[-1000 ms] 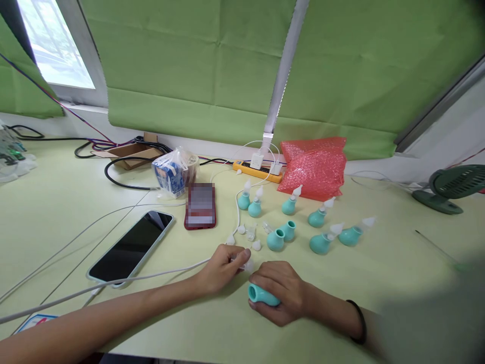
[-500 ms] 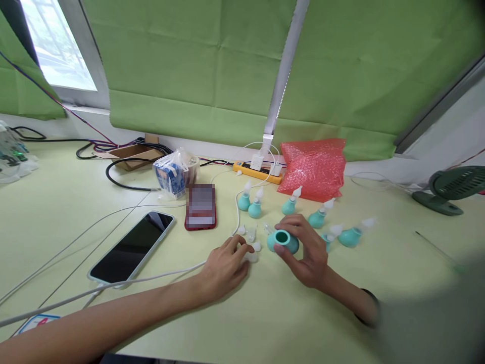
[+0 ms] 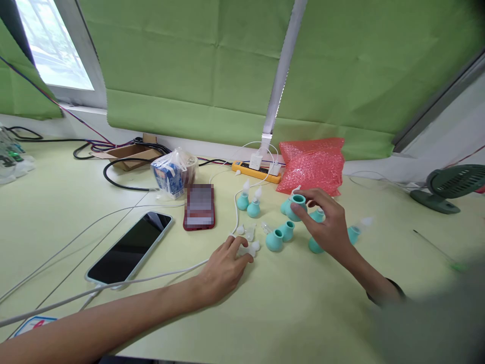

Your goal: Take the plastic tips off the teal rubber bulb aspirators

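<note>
My right hand [image 3: 326,222] grips a teal rubber bulb [image 3: 298,208], its round mouth facing up, between thumb and fingers above the table. Two more open-mouthed bulbs, a front one [image 3: 274,241] and one behind it [image 3: 287,230], stand below it. My left hand [image 3: 225,265] rests on the table, thumb and index finger apart around small translucent white pieces [image 3: 250,247]. A clear nozzle [image 3: 250,232] lies just beyond those fingers. Teal bulbs with pale tips, such as a near pair member [image 3: 253,207], stand farther back; my right hand partly hides others.
A white cable [image 3: 170,273] passes by my left hand. Left of it lie a black-screened phone [image 3: 131,247] and a red-cased phone [image 3: 199,206]. Behind are a yellow power strip [image 3: 246,171] and red bubble wrap [image 3: 312,164]. A thin rod [image 3: 432,245] and green fan [image 3: 454,182] are right.
My right hand has moved up and to the right with a bulb, and two open bulbs now show where it was. The left hand's thumb and index finger have spread slightly.
</note>
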`<act>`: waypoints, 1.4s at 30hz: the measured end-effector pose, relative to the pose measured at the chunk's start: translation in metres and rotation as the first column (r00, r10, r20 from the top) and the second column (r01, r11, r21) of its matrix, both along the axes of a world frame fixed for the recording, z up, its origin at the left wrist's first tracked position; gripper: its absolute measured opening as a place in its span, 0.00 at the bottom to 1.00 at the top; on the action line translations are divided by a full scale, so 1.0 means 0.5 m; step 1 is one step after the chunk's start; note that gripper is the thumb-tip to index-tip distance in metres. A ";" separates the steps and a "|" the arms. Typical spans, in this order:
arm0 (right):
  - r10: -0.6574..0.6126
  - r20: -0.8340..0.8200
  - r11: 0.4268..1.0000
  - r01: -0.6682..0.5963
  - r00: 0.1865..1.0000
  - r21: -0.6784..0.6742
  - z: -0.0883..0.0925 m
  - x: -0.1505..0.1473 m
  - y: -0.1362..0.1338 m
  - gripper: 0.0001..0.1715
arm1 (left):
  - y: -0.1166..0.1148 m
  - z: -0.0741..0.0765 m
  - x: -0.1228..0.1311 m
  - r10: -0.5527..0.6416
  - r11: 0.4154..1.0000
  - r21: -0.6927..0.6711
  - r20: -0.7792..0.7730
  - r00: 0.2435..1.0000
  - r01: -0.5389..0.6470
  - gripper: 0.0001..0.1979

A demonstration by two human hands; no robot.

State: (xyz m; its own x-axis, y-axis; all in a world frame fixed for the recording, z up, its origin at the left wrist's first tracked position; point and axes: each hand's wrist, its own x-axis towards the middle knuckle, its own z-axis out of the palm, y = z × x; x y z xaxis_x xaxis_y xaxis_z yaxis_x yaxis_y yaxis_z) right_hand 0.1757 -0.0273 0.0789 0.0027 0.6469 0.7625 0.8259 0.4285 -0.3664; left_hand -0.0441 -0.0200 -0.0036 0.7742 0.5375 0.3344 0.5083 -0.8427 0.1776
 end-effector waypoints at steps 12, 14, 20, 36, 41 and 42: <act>0.026 -0.037 0.990 -0.021 0.999 0.143 -0.036 0.009 0.023 0.05 | 0.003 -0.001 -0.001 -0.071 0.996 -0.044 0.048 0.996 0.073 0.16; 0.037 0.027 0.981 -0.041 0.999 0.187 -0.041 0.003 0.022 0.03 | 0.003 -0.002 -0.002 -0.085 0.995 -0.041 0.057 0.995 0.088 0.16; 0.074 0.133 0.976 -0.099 0.988 0.194 -0.059 -0.006 0.027 0.03 | 0.003 -0.012 -0.003 -0.109 0.992 -0.047 0.140 0.984 0.116 0.15; 0.222 0.320 0.971 -0.180 0.921 -0.158 -0.091 -0.015 0.029 0.06 | -0.007 0.013 -0.007 -0.172 0.983 -0.038 0.122 0.978 0.178 0.09; 0.193 0.318 0.958 -0.109 0.928 -0.264 -0.093 -0.021 0.027 0.05 | -0.006 0.015 -0.007 -0.158 0.986 -0.033 0.088 0.984 0.161 0.10; 0.175 0.320 0.965 -0.097 0.931 -0.246 -0.093 -0.021 0.027 0.05 | -0.006 0.014 -0.007 -0.154 0.987 -0.030 0.082 0.985 0.157 0.10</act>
State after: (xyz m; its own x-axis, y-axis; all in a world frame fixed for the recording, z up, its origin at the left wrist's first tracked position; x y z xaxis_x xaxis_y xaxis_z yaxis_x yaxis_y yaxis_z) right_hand 0.1653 -0.0136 0.0322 -0.3279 0.7753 0.5398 0.8564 0.4852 -0.1767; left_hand -0.0475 -0.0232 0.0035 0.8210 0.4257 0.3805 0.3551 -0.9025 0.2436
